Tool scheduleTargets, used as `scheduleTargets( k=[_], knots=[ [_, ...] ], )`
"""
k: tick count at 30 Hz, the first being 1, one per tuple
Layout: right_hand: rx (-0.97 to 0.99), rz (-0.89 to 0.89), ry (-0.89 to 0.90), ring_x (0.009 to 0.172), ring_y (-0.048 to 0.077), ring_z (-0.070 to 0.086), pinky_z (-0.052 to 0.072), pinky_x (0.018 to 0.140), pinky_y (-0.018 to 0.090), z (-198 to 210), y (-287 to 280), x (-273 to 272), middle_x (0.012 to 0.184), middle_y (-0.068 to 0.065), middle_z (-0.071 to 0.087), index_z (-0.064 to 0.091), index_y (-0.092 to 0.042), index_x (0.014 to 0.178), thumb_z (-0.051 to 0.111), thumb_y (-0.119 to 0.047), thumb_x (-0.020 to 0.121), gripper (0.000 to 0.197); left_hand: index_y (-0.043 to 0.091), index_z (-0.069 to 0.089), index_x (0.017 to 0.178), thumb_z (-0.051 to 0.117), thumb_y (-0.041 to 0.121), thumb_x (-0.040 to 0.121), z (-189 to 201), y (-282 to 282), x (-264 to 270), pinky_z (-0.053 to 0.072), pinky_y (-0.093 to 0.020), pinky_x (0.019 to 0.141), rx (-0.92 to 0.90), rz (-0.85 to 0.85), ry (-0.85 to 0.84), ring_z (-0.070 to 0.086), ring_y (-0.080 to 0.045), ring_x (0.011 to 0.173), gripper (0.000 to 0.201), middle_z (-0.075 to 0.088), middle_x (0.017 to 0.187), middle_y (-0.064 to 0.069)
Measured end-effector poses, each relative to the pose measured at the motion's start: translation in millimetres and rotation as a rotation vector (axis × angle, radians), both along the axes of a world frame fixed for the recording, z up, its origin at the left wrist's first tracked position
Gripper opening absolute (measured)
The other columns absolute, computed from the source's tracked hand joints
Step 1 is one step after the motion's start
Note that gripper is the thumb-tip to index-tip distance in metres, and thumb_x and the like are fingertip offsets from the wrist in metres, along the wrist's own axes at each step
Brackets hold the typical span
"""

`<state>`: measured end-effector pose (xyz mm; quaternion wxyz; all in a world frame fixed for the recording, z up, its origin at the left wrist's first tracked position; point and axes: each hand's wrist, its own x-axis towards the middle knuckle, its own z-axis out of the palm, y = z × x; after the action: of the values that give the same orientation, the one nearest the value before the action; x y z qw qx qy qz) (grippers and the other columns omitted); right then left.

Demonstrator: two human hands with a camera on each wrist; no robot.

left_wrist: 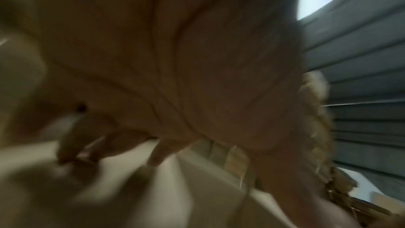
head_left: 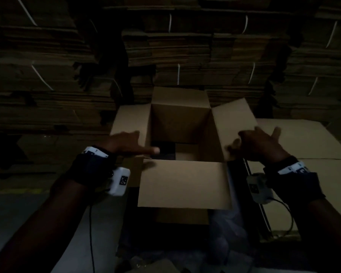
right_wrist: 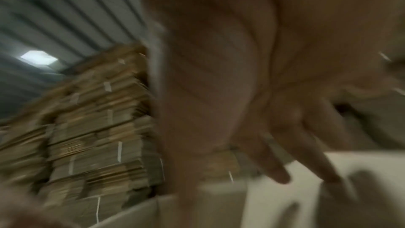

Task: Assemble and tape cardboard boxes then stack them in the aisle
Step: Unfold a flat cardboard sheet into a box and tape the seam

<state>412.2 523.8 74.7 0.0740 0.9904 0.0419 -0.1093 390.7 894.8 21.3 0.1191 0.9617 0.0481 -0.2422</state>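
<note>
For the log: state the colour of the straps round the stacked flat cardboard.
White straps, clearest in the head view.

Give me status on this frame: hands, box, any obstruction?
Left hand open at left flap, right hand open at right flap. Box upright, all four flaps open, untaped. Nothing blocking.

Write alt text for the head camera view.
An open cardboard box stands with all four top flaps spread, and the left hand and right hand reach open-fingered over its side flaps. Strapped bundles of flat cardboard fill the dim background.
</note>
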Motion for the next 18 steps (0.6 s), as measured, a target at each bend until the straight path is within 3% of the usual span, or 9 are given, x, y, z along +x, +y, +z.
scheduleTargets(
  k=[2,4,6,10,14,16,18],
  knots=[
    [0.156,-0.049,0.266,0.132,0.031,0.048,0.033,0.102,0.046,-12,2,0,0.143,0.011,0.055,0.05,-0.02,0.135,0.067,-0.078,0.074,0.086,0.02,-0.014,0.159,0.064,0.09,0.054,-20,-9,-7,0.033,-0.04,0.116,-0.162,0.014,0.125,0.032,-0.033,0.147,0.148,0.018,0.167,-0.013],
    [0.376,-0.076,0.426,0.134,0.03,0.049,0.042,0.104,0.04,-35,6,-3,0.154,0.01,0.045,0.027,-0.019,0.154,0.079,-0.074,0.064,0.117,0.023,-0.03,0.153,0.079,0.077,0.053,-45,-12,-14,0.027,-0.041,0.121,-0.317,0.03,0.072,0.021,-0.032,0.152,0.157,0.006,0.168,-0.012],
    [0.563,-0.066,0.379,0.135,0.028,0.049,0.044,0.104,0.037,-64,6,-6,0.155,0.006,0.044,0.01,-0.023,0.16,0.089,-0.06,0.063,0.131,0.026,-0.027,0.155,0.086,0.067,0.057,-63,-14,-20,0.029,-0.04,0.119,-0.43,0.055,-0.078,0.024,-0.03,0.151,0.155,0.008,0.168,-0.008],
    [0.797,0.007,0.187,0.119,0.014,0.054,0.044,0.094,0.028,-97,3,-9,0.136,-0.009,0.053,0.021,-0.031,0.159,0.09,-0.044,0.071,0.112,0.029,-0.008,0.16,0.085,0.058,0.067,-79,-19,-26,0.043,-0.043,0.11,-0.568,0.125,-0.257,0.044,-0.03,0.139,0.135,0.032,0.162,-0.01],
    [0.796,0.026,0.135,0.11,0.007,0.054,0.043,0.088,0.022,-99,-1,-3,0.124,-0.015,0.054,0.027,-0.032,0.157,0.088,-0.04,0.076,0.101,0.031,-0.003,0.161,0.079,0.067,0.07,-89,-29,-27,0.051,-0.045,0.101,-0.553,0.157,-0.337,0.056,-0.033,0.127,0.128,0.048,0.151,-0.015],
    [0.786,-0.027,0.197,0.114,0.011,0.06,0.05,0.091,0.027,-92,-6,3,0.128,-0.014,0.058,0.033,-0.033,0.153,0.092,-0.05,0.067,0.106,0.034,-0.006,0.16,0.075,0.073,0.068,-93,-36,-29,0.053,-0.046,0.097,-0.567,0.163,-0.357,0.059,-0.034,0.123,0.128,0.053,0.146,-0.017],
    [0.681,-0.119,0.249,0.123,0.026,0.06,0.052,0.101,0.045,-83,-5,11,0.138,0.0,0.059,0.029,-0.031,0.154,0.092,-0.063,0.058,0.119,0.038,-0.008,0.159,0.071,0.082,0.065,-98,-43,-32,0.053,-0.048,0.097,-0.568,0.174,-0.385,0.057,-0.035,0.125,0.13,0.052,0.147,-0.016]
  ],
)
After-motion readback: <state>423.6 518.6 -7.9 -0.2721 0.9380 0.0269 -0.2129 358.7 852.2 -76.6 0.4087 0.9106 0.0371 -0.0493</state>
